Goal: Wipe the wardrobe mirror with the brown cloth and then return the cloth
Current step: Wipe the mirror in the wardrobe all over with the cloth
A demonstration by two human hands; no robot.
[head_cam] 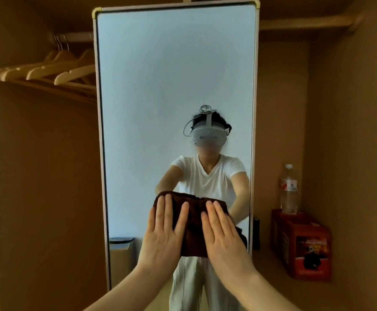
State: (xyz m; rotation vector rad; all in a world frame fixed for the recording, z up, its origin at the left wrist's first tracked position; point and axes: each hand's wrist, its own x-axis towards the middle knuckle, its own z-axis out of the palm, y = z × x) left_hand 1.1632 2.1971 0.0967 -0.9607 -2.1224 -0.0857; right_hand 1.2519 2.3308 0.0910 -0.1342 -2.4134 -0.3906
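A tall mirror (160, 75) with a pale frame stands in the middle of the open wardrobe. The brown cloth (194, 223) lies flat against the lower part of the glass. My left hand (163, 234) presses on the cloth's left side with straight fingers. My right hand (223, 236) presses on its right side the same way, fingers pointing up. The mirror reflects a person in a white shirt wearing a headset.
Several wooden hangers (48, 70) hang on a rail at the upper left. A red box (302, 243) stands on the shelf to the right of the mirror, with a clear water bottle (289, 189) on top. Wardrobe walls close in on both sides.
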